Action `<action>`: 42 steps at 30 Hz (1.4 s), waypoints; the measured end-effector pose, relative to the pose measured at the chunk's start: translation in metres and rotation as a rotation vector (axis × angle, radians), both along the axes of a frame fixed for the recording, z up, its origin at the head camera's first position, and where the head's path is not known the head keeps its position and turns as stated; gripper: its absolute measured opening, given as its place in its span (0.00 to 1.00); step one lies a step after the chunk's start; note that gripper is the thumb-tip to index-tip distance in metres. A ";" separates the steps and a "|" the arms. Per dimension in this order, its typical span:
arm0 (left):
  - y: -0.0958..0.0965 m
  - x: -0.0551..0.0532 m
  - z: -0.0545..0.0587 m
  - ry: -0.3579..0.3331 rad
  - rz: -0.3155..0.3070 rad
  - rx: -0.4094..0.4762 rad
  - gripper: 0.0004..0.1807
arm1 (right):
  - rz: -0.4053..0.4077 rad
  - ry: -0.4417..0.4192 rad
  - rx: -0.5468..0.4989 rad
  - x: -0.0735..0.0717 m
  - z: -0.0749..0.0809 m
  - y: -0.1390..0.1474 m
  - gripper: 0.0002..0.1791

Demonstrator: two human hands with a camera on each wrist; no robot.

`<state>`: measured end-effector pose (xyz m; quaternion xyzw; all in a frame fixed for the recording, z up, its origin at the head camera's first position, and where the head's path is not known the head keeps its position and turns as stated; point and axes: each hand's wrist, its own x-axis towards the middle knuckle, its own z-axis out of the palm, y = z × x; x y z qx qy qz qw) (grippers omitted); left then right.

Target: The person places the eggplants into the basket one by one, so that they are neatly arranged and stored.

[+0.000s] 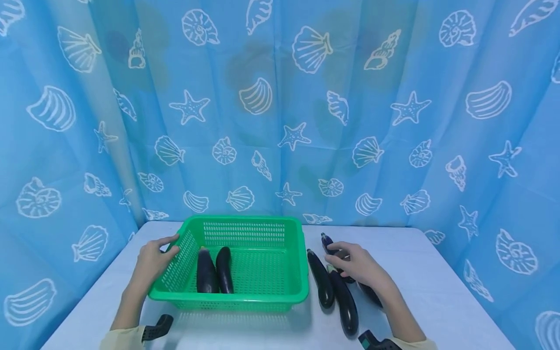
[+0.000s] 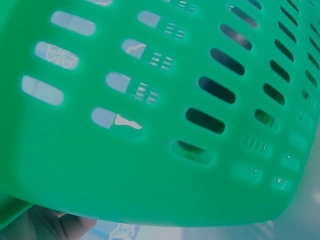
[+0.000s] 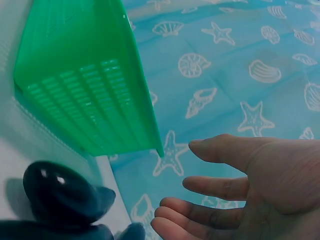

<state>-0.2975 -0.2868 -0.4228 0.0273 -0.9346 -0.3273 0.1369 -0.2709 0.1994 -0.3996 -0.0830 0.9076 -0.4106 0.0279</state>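
A green plastic basket [image 1: 245, 299] with slotted walls stands on the table, with two dark purple eggplants [image 1: 207, 272] lying inside. At its left rim my left hand [image 1: 150, 260] holds on with thumb and fingers; in the left wrist view only part of the hand [image 2: 55, 225] shows beside the basket wall [image 2: 125, 175]. Right of the basket, several eggplants [image 1: 344, 304] lie in a loose group. Over them hovers my right hand [image 1: 356, 265], its fingers spread and relaxed. The right wrist view shows nothing in that hand [image 3: 250, 182], with an eggplant [image 3: 60, 192] below left.
A white-covered table [image 1: 420, 272] carries everything. Behind it and along both sides hangs a blue curtain [image 1: 280, 170] with white shells and starfish. Dark wrist devices [image 1: 158, 328] are worn on both arms.
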 end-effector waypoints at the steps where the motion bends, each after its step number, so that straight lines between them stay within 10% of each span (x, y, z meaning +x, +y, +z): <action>1: -0.001 0.000 0.001 0.001 0.002 -0.004 0.25 | -0.005 -0.005 -0.005 -0.001 0.000 0.002 0.27; 42: 0.003 0.003 0.002 -0.019 0.011 0.025 0.25 | -0.099 -0.012 0.129 -0.017 -0.028 0.067 0.36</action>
